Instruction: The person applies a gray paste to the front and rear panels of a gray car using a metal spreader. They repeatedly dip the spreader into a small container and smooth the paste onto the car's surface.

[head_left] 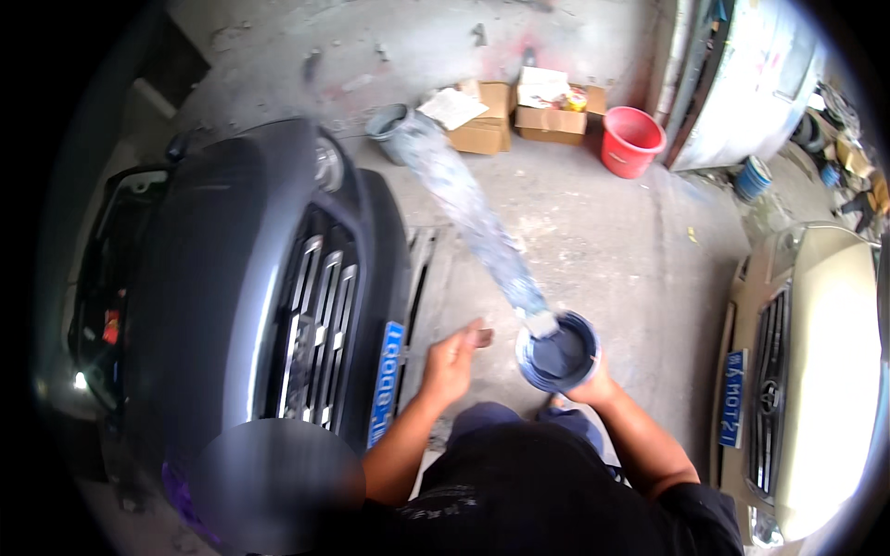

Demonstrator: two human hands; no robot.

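Right hand [593, 385] cupping paint can [558, 352]; stir stick [473, 218] slanting toward eleven o'clock; left hand [451, 360] loosely curled, contents unclear; right fingers hidden.

Both bare forearms rise from six o'clock. The left hand [452, 357] sits near centre, fingers curled loosely with thumb and forefinger pinched at one o'clock. The right hand [593, 385], at four o'clock from centre, is cupped upward, mostly hidden.
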